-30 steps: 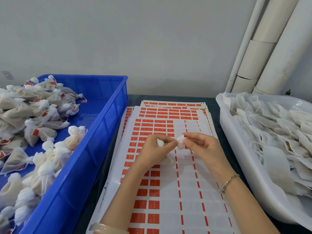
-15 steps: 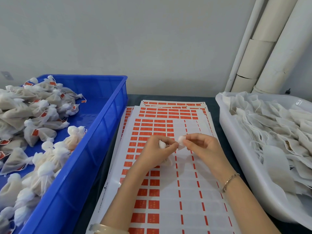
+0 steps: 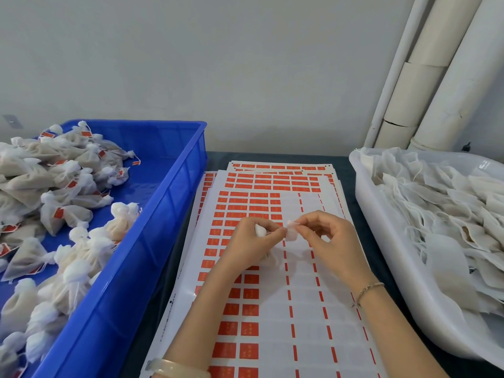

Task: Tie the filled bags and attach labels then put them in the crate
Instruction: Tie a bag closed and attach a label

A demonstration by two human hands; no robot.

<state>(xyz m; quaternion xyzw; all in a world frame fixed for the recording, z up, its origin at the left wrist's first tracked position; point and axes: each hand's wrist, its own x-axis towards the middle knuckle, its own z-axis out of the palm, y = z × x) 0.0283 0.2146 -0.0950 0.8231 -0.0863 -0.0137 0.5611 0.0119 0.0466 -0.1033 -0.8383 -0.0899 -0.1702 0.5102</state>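
A small white mesh bag (image 3: 290, 232) is held over the label sheets (image 3: 275, 309) in the middle of the table. My left hand (image 3: 249, 245) grips the bag's body, which is mostly hidden under its palm. My right hand (image 3: 331, 242) pinches the bag's gathered top between thumb and forefinger. The sheets carry rows of orange-red stickers, with many peeled blank spaces on the right side. The blue crate (image 3: 152, 241) stands to the left, holding several tied bags (image 3: 68, 214) with red labels.
A white plastic tub (image 3: 381, 249) on the right holds several flat untied bags (image 3: 441, 214). White pipes (image 3: 436, 77) rise along the wall at the back right. The dark table edge shows between crate and sheets.
Both hands stay almost in place over the sheets. The fingers have shifted slightly on the bag's top, drawing it a little tighter between the two hands.
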